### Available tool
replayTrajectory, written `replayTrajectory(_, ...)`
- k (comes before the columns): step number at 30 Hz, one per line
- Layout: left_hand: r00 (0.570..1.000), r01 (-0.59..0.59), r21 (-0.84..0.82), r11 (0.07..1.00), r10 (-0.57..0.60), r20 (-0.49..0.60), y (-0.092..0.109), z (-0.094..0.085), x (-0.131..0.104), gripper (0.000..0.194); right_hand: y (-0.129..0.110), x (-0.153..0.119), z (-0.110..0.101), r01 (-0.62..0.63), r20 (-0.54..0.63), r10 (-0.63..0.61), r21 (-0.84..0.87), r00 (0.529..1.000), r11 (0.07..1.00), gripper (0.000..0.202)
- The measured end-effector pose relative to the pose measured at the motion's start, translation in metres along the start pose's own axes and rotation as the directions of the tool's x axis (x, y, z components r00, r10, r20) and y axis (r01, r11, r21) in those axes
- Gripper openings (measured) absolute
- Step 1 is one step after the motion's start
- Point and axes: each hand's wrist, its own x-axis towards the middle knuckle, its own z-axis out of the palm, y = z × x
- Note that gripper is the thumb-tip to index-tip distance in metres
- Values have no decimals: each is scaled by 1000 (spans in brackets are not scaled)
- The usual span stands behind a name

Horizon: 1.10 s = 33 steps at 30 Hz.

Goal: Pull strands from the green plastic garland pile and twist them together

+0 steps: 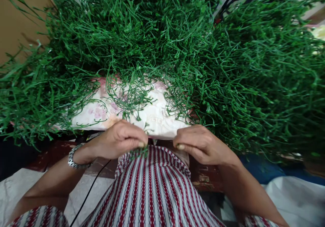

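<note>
Nearest the camera is a lap in red and white striped cloth (pixel 152 193), with a thin black cord (pixel 88 193) running down across the pale floor (pixel 15 186) on the left. Just above the cloth, the left hand (pixel 119 139) is curled, fingers pinched shut on a small green sprig (pixel 139 151) that hangs against the stripes; a silver bracelet (pixel 73 159) sits on that wrist. The right hand (pixel 200 144) is close beside it, fingers bent inward and loosely closed; I cannot tell whether it holds anything. Beyond both hands lies a floral cushion (pixel 157 118), white and pink, with loose green strands spread over it. Farther off, a big heap of green stringy plants (pixel 228 67) fills the view, reaching to a tan wall (pixel 17 20) at the far left
</note>
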Motion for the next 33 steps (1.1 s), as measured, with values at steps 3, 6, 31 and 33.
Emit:
replayTrajectory(3,949,164,-26,986,-165,-268,-8,4,8,15,0,10,3,-179,-341,152,-49,928,983,14)
replayTrajectory(6,921,134,-87,987,-156,-357,-16,14,18,15,1,30,20,-221,-447,193,-9,873,975,18)
replayTrajectory(31,998,-37,328,944,18,63,-10,4,6,27,6,29,36,5,30,8,-400,1000,916,18)
replayTrajectory(33,996,-46,310,950,19,90,-6,-2,1,26,5,20,27,-18,53,41,-390,998,920,18)
